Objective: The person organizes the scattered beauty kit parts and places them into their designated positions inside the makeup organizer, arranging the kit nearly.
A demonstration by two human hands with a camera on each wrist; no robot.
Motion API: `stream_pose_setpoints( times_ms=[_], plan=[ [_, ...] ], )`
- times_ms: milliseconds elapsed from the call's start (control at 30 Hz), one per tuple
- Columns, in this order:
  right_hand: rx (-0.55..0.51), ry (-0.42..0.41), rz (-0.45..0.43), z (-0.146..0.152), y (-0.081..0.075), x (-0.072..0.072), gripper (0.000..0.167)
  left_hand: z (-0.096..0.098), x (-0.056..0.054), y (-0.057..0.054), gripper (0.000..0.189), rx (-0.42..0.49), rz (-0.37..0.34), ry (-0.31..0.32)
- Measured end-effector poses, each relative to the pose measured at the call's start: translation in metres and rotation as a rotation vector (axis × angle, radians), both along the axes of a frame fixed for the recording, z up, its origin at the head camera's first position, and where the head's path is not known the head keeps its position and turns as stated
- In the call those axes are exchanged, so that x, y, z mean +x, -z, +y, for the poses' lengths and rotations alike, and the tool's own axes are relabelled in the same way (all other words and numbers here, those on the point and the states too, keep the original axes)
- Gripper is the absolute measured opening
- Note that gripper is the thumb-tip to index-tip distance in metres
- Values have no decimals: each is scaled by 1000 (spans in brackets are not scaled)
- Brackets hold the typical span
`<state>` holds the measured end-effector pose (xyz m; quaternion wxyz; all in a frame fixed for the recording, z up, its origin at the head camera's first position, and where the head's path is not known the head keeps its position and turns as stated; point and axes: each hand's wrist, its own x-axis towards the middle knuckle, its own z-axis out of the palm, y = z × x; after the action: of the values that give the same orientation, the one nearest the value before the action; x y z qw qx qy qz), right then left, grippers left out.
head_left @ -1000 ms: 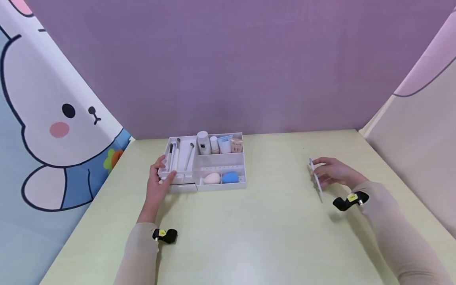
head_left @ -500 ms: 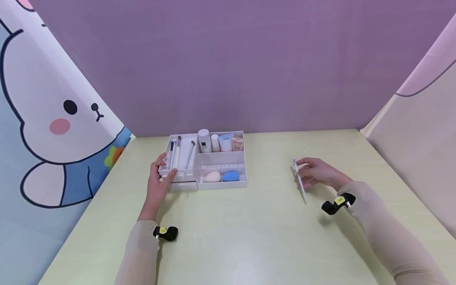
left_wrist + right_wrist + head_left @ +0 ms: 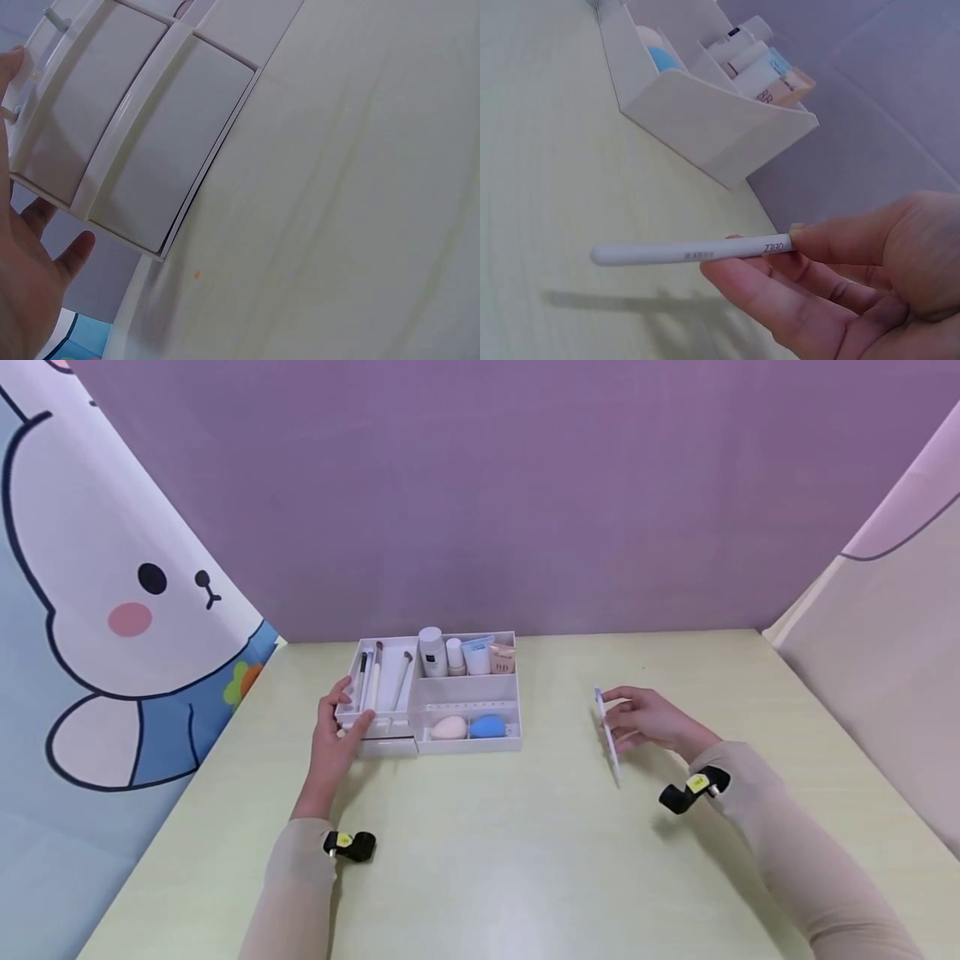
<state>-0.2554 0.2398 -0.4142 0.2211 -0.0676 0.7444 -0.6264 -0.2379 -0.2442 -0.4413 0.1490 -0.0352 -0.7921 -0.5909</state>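
Observation:
At the left back of the table stands a white makeup organizer [image 3: 465,693], with drawer fronts [image 3: 150,135] in the left wrist view. My left hand [image 3: 333,747] holds its left front corner, thumb at the front edge and fingers along the side. Makeup brushes [image 3: 375,677] lie in its left tray. Away to the right, my right hand [image 3: 648,722] pinches a slim white pen-like stick [image 3: 609,739] above the table. The right wrist view shows lettering on this stick and a rounded free end; the end by my thumb is partly covered.
The organizer's back compartment holds a white bottle [image 3: 432,653], a smaller bottle [image 3: 455,658], a blue-and-white tube [image 3: 477,656] and a beige tube [image 3: 502,658]. In front lie a pink sponge [image 3: 449,727] and a blue sponge [image 3: 487,727]. A purple backdrop [image 3: 510,493] rises behind the table.
My right hand has moved left toward the organizer, carrying the white stick. My left hand keeps its hold on the organizer's corner.

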Motion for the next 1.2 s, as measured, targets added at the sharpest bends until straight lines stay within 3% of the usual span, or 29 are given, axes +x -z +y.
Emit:
stream_pose_setpoints(
  times_ms=[600, 1067, 1200],
  plan=[
    [-116, 4, 17, -47, 1, -2, 51, 3, 3, -1, 36, 6, 46, -3],
    [-144, -12, 6, -94, -10, -3, 46, 1, 0, 3, 36, 5, 63, -3],
    [-150, -31, 19, -106, -13, -3, 46, 3, 1, -1, 36, 21, 46, 4]
  ],
)
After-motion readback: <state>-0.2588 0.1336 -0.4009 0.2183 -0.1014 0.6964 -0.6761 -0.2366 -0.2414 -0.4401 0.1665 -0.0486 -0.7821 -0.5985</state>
